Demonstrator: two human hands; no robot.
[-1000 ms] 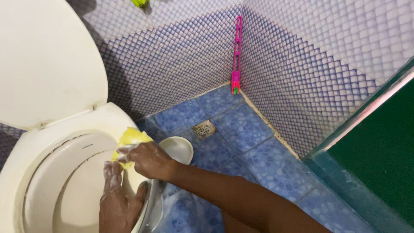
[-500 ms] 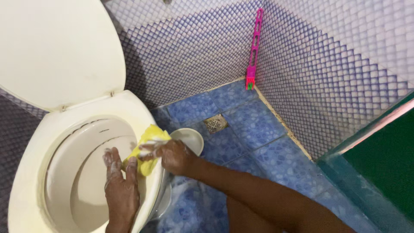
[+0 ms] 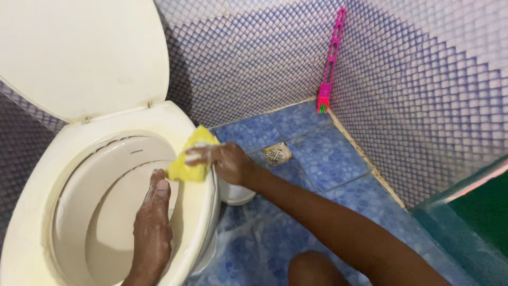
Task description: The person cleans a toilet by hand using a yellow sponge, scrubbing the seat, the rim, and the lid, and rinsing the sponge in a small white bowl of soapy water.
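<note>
Right hand: my right hand [image 3: 227,161] grips a yellow cloth [image 3: 193,159], fingers closed over it, pressing it on the near-right part of the toilet rim [image 3: 203,196].
Left hand: my left hand [image 3: 152,228] lies flat with fingers stretched out, palm down on the inner edge of the rim, fingertips just beside the cloth; it holds nothing.
Cloth: bunched, lying across the rim from its inner edge to its outer one.
Toilet: cream; lid [image 3: 79,53] raised and leaning back toward the wall.
Bowl: the bowl [image 3: 111,212] is wide open between my hands and the far rim; I cannot tell what is in it.
Floor: blue tiled floor [image 3: 328,159] lies right of the toilet, with a drain [image 3: 277,153] near my right wrist.
Corner: a pink brush [image 3: 329,63] stands upright where the two walls meet, well apart from my hands.
</note>
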